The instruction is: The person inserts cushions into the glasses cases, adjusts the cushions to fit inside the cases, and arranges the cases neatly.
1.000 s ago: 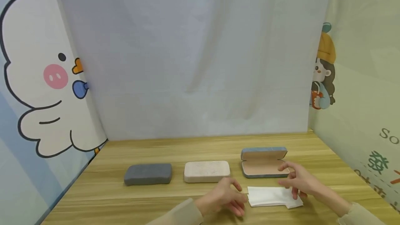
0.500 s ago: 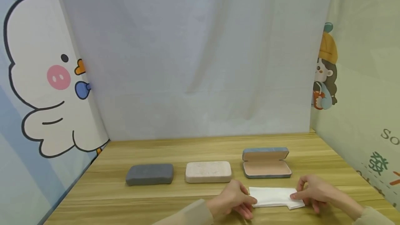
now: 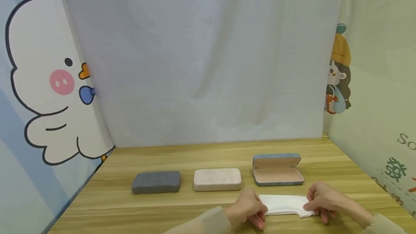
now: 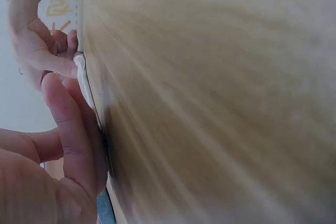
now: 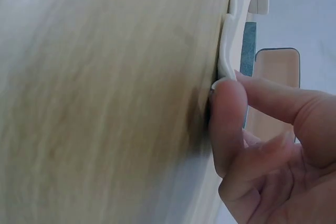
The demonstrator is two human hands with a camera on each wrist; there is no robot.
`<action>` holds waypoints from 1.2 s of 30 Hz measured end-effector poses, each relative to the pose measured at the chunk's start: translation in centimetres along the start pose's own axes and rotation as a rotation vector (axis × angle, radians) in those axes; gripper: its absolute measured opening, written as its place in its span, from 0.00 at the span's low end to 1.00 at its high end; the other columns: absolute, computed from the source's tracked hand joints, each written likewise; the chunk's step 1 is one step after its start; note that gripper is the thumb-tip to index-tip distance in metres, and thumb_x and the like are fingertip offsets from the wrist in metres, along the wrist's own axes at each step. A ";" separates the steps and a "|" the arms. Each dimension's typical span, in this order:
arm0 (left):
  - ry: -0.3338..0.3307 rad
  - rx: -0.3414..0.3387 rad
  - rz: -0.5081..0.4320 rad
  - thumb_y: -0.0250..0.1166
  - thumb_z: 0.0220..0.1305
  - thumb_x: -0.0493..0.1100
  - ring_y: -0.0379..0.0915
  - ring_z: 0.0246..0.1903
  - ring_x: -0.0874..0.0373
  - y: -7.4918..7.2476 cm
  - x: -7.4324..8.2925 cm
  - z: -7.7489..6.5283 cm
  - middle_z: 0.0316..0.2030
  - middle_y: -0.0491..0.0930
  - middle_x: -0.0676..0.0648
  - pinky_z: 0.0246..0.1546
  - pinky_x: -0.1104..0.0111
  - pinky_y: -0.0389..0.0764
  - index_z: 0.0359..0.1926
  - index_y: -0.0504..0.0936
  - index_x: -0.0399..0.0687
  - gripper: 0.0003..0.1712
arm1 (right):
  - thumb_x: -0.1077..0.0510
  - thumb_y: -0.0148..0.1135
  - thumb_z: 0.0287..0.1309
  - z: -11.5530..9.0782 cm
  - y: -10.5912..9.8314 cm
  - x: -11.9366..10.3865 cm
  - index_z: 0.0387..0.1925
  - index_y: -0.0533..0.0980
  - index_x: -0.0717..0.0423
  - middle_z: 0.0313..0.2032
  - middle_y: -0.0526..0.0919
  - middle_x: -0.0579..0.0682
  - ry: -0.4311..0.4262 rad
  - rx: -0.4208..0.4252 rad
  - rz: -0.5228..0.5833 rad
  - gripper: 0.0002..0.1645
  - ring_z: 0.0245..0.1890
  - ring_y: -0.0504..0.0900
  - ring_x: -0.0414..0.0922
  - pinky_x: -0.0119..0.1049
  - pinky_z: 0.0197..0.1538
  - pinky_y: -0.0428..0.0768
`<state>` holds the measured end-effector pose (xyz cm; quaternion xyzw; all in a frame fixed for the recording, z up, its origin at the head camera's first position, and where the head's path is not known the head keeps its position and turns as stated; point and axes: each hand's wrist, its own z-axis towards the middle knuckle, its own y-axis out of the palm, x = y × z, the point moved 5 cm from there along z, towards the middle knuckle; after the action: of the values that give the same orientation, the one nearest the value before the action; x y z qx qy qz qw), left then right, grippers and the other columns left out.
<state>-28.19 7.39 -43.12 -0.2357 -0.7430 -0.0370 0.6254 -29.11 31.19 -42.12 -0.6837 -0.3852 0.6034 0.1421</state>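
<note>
Folded white cloth strip (image 3: 282,204), lower right of frame, on yellowish wood-grain table (image 3: 146,212). Right hand (image 3: 326,199) pinches right end, thumb against finger; left hand (image 3: 247,206) pinches left end. Best, likely: even, light tension, both layers gripped, lower-right flap included. Just above in frame, open blue case with beige lining (image 3: 277,175); centre, closed cream case (image 3: 217,180); left of centre, closed dark-grey case (image 3: 156,182).
</note>
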 end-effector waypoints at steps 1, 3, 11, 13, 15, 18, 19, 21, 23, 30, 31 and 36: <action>0.000 0.004 0.012 0.63 0.53 0.24 0.78 0.09 0.51 0.1 0.0 0.1 0.19 0.81 0.28 0.11 0.70 0.80 0.17 0.78 0.30 0.10 | 0.57 0.71 0.50 0.0 0.0 0.0 0.25 0.70 0.59 0.13 0.77 0.48 -0.003 -0.003 0.003 0.16 0.07 0.76 0.36 0.20 0.11 0.62; 0.004 0.009 0.044 0.62 0.52 0.23 0.76 0.07 0.53 0.3 0.2 0.2 0.17 0.80 0.29 0.10 0.70 0.79 0.16 0.78 0.29 0.11 | 0.58 0.70 0.50 -0.1 0.0 -0.1 0.24 0.71 0.59 0.13 0.77 0.48 -0.010 -0.007 0.005 0.15 0.08 0.77 0.36 0.20 0.11 0.62; 0.054 -0.018 0.099 0.59 0.49 0.21 0.67 0.03 0.63 0.7 0.4 0.6 0.14 0.79 0.30 0.06 0.74 0.75 0.13 0.79 0.26 0.11 | 0.62 0.67 0.49 0.0 0.1 -0.4 0.23 0.72 0.59 0.14 0.77 0.47 -0.081 -0.038 0.030 0.10 0.08 0.75 0.34 0.20 0.10 0.63; 0.052 -0.027 0.080 0.58 0.50 0.21 0.66 0.03 0.64 0.7 0.4 0.6 0.14 0.79 0.30 0.06 0.73 0.75 0.14 0.79 0.26 0.12 | 0.62 0.66 0.50 0.1 0.0 -0.4 0.24 0.73 0.59 0.15 0.78 0.47 -0.085 -0.054 0.055 0.09 0.08 0.75 0.33 0.20 0.11 0.62; 0.047 -0.029 0.065 0.58 0.50 0.22 0.67 0.03 0.64 0.6 0.3 0.7 0.14 0.79 0.30 0.07 0.72 0.76 0.14 0.79 0.26 0.12 | 0.61 0.65 0.51 0.2 -0.2 -0.5 0.25 0.73 0.60 0.15 0.78 0.46 -0.081 -0.061 0.076 0.09 0.09 0.75 0.32 0.19 0.12 0.62; 0.040 -0.017 0.069 0.58 0.51 0.23 0.68 0.04 0.63 0.4 0.3 1.0 0.12 0.79 0.33 0.08 0.71 0.78 0.14 0.78 0.28 0.12 | 0.60 0.66 0.53 0.5 -0.7 -0.8 0.27 0.74 0.60 0.16 0.78 0.45 -0.070 -0.055 0.086 0.09 0.10 0.75 0.32 0.19 0.13 0.62; 0.039 -0.013 0.074 0.58 0.51 0.23 0.69 0.04 0.62 0.3 0.4 1.1 0.11 0.78 0.34 0.09 0.71 0.78 0.14 0.78 0.29 0.12 | 0.60 0.66 0.53 0.6 -0.9 -0.8 0.28 0.74 0.60 0.16 0.78 0.45 -0.067 -0.050 0.087 0.09 0.10 0.75 0.32 0.19 0.13 0.62; 0.049 0.003 0.102 0.59 0.52 0.23 0.69 0.04 0.63 0.1 0.6 1.3 0.11 0.78 0.36 0.09 0.71 0.78 0.14 0.78 0.30 0.12 | 0.59 0.66 0.53 0.8 -1.2 -1.0 0.28 0.74 0.60 0.16 0.79 0.45 -0.067 -0.049 0.091 0.10 0.10 0.75 0.32 0.19 0.13 0.62; 0.056 0.018 0.117 0.59 0.52 0.24 0.70 0.05 0.63 -0.2 0.9 1.5 0.11 0.79 0.37 0.10 0.72 0.79 0.14 0.78 0.31 0.12 | 0.59 0.66 0.54 1.1 -1.5 -1.3 0.27 0.74 0.60 0.16 0.79 0.45 -0.071 -0.045 0.096 0.10 0.10 0.76 0.32 0.20 0.14 0.62; 0.070 0.012 0.046 0.57 0.53 0.23 0.72 0.05 0.60 -0.9 2.0 2.6 0.07 0.74 0.44 0.11 0.69 0.80 0.14 0.77 0.30 0.13 | 0.59 0.66 0.54 2.1 -2.5 -1.6 0.30 0.75 0.61 0.16 0.79 0.45 -0.036 -0.016 0.116 0.09 0.11 0.76 0.33 0.21 0.15 0.63; 0.078 0.008 0.039 0.57 0.53 0.23 0.72 0.06 0.59 -1.0 2.2 2.7 0.07 0.73 0.46 0.11 0.68 0.81 0.15 0.77 0.29 0.13 | 0.58 0.66 0.54 2.2 -2.6 -1.6 0.30 0.75 0.61 0.17 0.80 0.45 -0.034 -0.014 0.117 0.10 0.11 0.76 0.33 0.21 0.15 0.63; 0.091 -0.023 0.012 0.55 0.54 0.23 0.72 0.06 0.60 -1.6 3.2 3.4 0.08 0.73 0.45 0.14 0.66 0.82 0.15 0.75 0.30 0.13 | 0.57 0.66 0.55 3.3 -3.5 -1.7 0.28 0.75 0.60 0.18 0.80 0.46 -0.030 -0.012 0.117 0.10 0.12 0.77 0.35 0.22 0.16 0.63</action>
<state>-32.25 8.12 -40.41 -0.2453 -0.7118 -0.0523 0.6561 -33.42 31.42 -39.40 -0.6969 -0.3504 0.6182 0.0967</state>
